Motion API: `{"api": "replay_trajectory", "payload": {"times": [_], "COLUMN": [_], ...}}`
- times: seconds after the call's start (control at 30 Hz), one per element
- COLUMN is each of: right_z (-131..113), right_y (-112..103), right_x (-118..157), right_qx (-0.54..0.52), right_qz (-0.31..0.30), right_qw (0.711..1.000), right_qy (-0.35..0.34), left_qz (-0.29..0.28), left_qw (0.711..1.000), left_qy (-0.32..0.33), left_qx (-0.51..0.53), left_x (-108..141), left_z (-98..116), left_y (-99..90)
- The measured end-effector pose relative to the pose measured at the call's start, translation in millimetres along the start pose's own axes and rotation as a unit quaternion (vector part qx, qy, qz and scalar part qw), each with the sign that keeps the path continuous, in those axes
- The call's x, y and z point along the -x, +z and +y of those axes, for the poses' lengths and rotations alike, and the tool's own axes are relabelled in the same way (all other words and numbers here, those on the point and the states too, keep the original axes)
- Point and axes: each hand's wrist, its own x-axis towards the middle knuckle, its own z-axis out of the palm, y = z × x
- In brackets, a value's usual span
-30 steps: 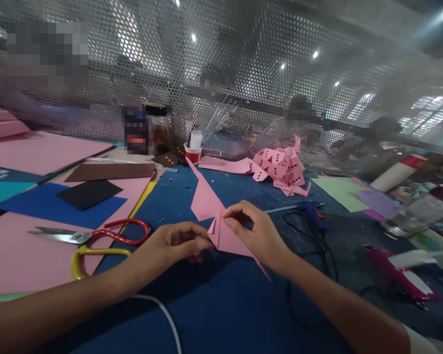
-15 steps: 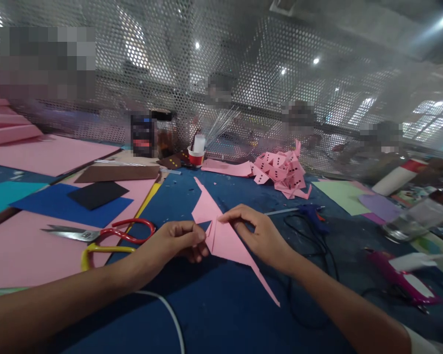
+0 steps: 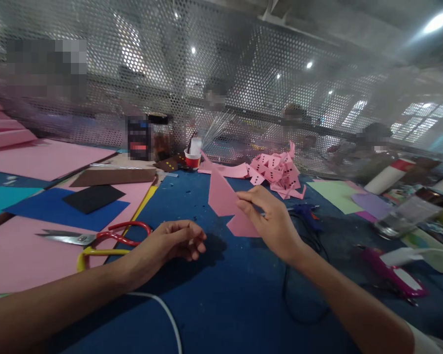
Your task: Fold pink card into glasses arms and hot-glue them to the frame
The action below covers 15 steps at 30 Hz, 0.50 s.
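My right hand (image 3: 275, 221) pinches a folded pink paper piece (image 3: 221, 194) between thumb and fingertips. The paper is raised over the blue table (image 3: 221, 305), with a pointed tip going up to the left and a notch in its lower edge. Its right part is hidden behind my hand. My left hand (image 3: 180, 241) is apart from the paper, with loosely curled fingers and nothing in them. Just left of that hand lie scissors (image 3: 84, 240) with one red and one yellow handle, partly hidden by my forearm.
Blue card (image 3: 33, 209) and black card (image 3: 99, 197) lie on pink sheets at left. Behind stand a paper cup (image 3: 192, 160) and a heap of dotted pink pieces (image 3: 275, 172). At right are a blue glue gun (image 3: 308, 214), a magenta tool (image 3: 391, 273) and a jar (image 3: 402, 216).
My left hand has let go of the pink paper. My right hand has lifted and turned the paper, which now stands more upright. The camera view has shifted slightly.
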Motion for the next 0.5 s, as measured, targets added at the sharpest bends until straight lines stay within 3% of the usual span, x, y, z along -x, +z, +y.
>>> {"api": "replay_trajectory", "payload": {"times": [0.23, 0.5], "right_z": [1.4, 1.5], "right_y": [-2.8, -0.2], "right_x": [-3.8, -0.7], "right_qx": [-0.055, -0.075], "right_qz": [-0.095, -0.156], "right_qw": [0.988, 0.977], "right_qy": [0.107, 0.127], "left_qz": [-0.015, -0.015], "left_qw": [1.0, 1.0], "left_qy": [-0.003, -0.01], "left_qx": [-0.01, -0.008], "left_x": [-0.3, 1.2], "left_z": [-1.6, 1.9], "left_y": [-2.7, 0.9]}}
